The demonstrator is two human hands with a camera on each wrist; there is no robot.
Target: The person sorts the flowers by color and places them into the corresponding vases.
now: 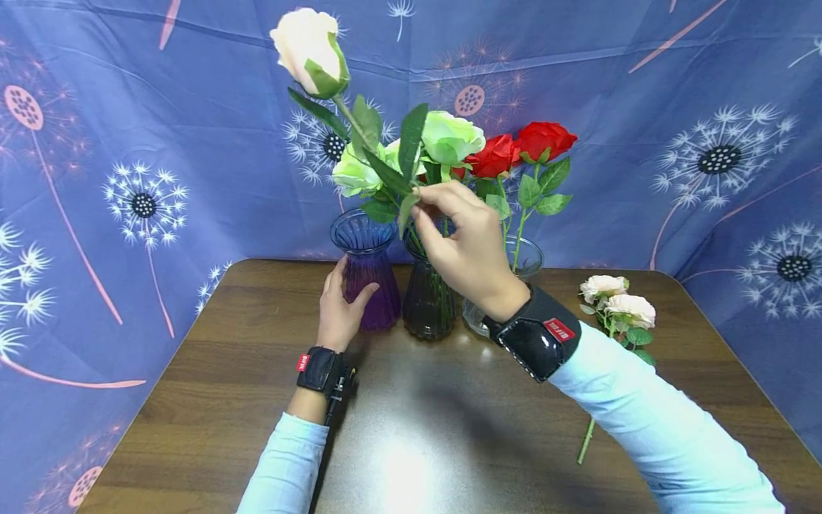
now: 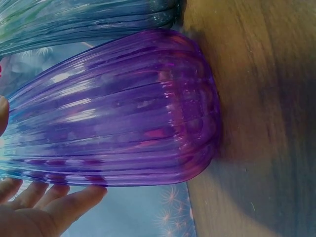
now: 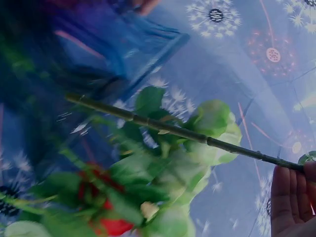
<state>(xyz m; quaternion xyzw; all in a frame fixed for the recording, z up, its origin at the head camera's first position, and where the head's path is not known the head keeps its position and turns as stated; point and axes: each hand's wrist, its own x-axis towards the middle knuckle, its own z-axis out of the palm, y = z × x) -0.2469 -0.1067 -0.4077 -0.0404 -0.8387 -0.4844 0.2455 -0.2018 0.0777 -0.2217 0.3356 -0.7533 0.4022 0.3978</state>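
Observation:
My right hand [image 1: 472, 246] pinches the stem of a cream rose [image 1: 311, 53], held up above the vases with its bloom tilted to the upper left. In the right wrist view its bare stem [image 3: 197, 137] slants away from the fingers, the cut end near the blue vase rim. My left hand [image 1: 340, 307] rests against the left side of a purple vase [image 1: 375, 289] with a blue rim. In the left wrist view straight fingers [image 2: 69, 207] touch one side of the vase, and a thumb tip [image 2: 2, 114] shows at the other.
A dark vase [image 1: 429, 307] with light green roses [image 1: 449, 139] stands right of the purple one. Beside it, a clear vase [image 1: 529, 255] bears red roses [image 1: 546, 139]. Pale pink roses [image 1: 629, 310] lie on the right of the wooden table [image 1: 212, 400]. A blue patterned cloth [image 1: 610, 64] hangs behind.

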